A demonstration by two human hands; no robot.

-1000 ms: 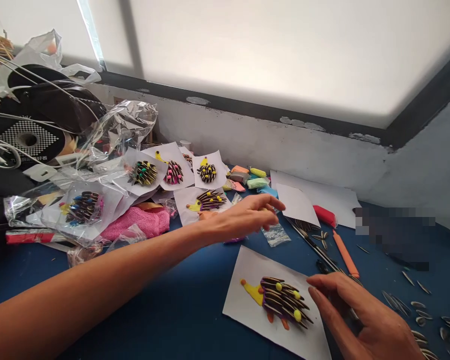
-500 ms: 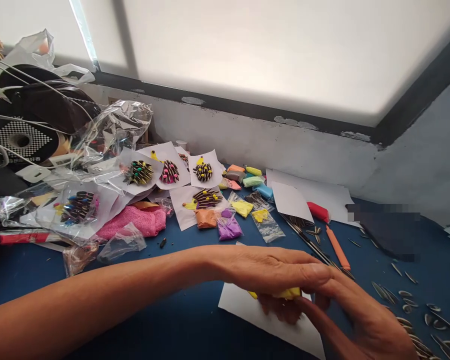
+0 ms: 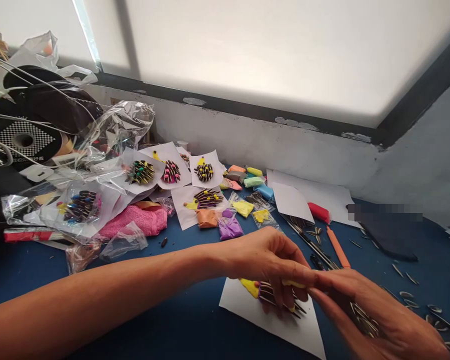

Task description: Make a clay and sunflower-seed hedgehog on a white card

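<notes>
My left hand is closed around a lump of yellow modelling clay, most of it hidden by the fingers. My right hand pinches at the same lump, its thumb and forefinger meeting the left fingertips. Below both hands lies a white paper sheet bearing a hedgehog figure with a yellow clay head and striped sunflower seeds as spines in purple clay. The left fingers hang just over the spines and hide part of them; whether they touch is unclear.
Finished seed hedgehogs on paper stand behind, beside clay packets. Scissors-like metal tools and an orange clay stick lie to the right, with loose seeds. A pink cloth and clear plastic bags lie left.
My hands have shifted apart slightly, the right one moving right and down. More of the hedgehog on the paper now shows, and less of the yellow clay.
</notes>
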